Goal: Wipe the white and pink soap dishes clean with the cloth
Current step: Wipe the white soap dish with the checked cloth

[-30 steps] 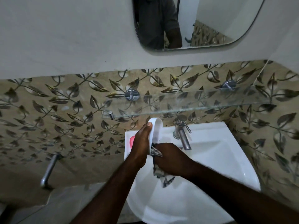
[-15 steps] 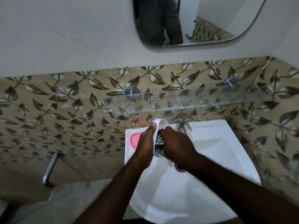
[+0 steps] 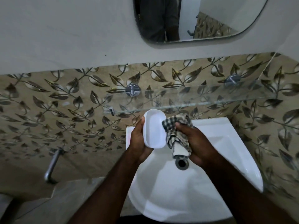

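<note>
My left hand grips the white soap dish from its left side and holds it above the back of the white sink, with its hollow facing me. My right hand grips a bunched checked cloth just right of the dish. The cloth's upper corner touches the dish's right rim. The pink soap dish is hidden behind my left hand.
The sink's drain lies just below the cloth. A glass shelf on chrome brackets runs along the leaf-patterned tile wall just above my hands. A mirror hangs higher up. A chrome pipe sticks out at lower left.
The white dish has turned from edge-on until its hollow faces me. My right hand drew the cloth out of the dish to its right side. The pink dish went out of sight.
</note>
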`<control>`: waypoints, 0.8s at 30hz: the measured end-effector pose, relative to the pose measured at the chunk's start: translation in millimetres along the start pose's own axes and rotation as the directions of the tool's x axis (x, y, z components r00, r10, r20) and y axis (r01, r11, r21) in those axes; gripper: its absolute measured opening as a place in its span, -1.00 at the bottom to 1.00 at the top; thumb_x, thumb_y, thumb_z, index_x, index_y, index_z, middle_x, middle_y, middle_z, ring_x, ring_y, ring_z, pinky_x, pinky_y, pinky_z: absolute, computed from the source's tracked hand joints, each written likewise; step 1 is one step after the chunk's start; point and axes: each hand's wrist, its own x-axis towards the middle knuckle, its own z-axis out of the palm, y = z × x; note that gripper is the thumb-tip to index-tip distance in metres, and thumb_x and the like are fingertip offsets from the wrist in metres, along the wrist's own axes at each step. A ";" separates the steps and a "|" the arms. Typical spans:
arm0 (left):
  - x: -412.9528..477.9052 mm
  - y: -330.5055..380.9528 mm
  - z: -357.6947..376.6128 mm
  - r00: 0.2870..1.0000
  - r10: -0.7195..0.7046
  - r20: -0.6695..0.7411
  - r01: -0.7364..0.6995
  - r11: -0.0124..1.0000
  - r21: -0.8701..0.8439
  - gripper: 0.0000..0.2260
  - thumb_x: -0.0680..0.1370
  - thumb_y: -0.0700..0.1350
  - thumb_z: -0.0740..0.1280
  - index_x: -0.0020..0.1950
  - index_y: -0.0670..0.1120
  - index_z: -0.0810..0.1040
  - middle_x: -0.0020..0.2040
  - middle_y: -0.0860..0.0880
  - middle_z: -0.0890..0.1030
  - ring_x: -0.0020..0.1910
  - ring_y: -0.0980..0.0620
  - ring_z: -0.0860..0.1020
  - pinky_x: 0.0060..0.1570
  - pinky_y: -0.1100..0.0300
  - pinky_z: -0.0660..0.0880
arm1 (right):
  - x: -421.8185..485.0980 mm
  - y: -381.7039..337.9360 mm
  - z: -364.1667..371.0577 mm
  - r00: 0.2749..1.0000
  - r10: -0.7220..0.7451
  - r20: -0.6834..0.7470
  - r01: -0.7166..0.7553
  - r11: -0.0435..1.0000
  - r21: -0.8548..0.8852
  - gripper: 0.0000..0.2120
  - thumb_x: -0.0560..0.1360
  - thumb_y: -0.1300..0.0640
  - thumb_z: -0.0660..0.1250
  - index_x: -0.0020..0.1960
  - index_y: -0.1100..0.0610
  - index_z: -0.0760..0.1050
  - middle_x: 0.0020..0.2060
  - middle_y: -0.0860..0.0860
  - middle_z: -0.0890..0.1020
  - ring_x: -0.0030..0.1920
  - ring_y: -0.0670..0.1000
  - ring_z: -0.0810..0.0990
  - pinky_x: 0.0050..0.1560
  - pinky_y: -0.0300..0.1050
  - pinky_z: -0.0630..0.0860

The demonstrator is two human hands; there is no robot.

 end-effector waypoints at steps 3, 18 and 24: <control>-0.4 -2.5 -7.0 0.995 -0.031 0.094 0.037 0.997 -0.071 -0.51 0.62 0.16 0.07 0.30 -0.12 0.56 0.22 -0.20 0.59 0.15 -0.25 0.54 0.25 -0.14 0.39 | -3.3 -10.7 -14.4 1.000 0.013 0.011 -0.015 0.984 0.177 -0.67 0.46 0.13 0.27 0.14 0.29 0.54 -0.09 0.20 0.69 -0.16 0.12 0.70 -0.18 -0.03 0.64; 2.8 -13.7 -1.0 0.989 -0.147 0.025 0.142 0.982 0.125 -0.40 0.54 0.31 0.16 0.33 -0.13 0.52 0.11 -0.23 0.57 -0.02 -0.20 0.57 -0.03 -0.01 0.52 | -4.1 -3.3 -24.5 0.772 -0.589 -0.241 0.266 0.642 -0.719 -0.94 0.42 0.21 0.45 -0.11 0.17 0.62 -0.20 0.16 0.68 -0.22 0.12 0.63 -0.09 0.15 0.62; 3.6 -27.7 18.9 0.972 -0.230 -0.043 0.233 0.938 0.257 -0.43 0.59 0.29 0.04 -0.10 -0.05 0.71 -0.17 -0.06 0.71 -0.23 0.00 0.68 -0.23 0.16 0.56 | 10.5 29.4 6.1 0.817 -0.529 0.232 0.276 0.005 -0.961 -0.69 0.32 0.14 0.30 0.03 0.08 0.65 0.03 0.05 0.64 0.00 0.11 0.62 -0.04 -0.11 0.49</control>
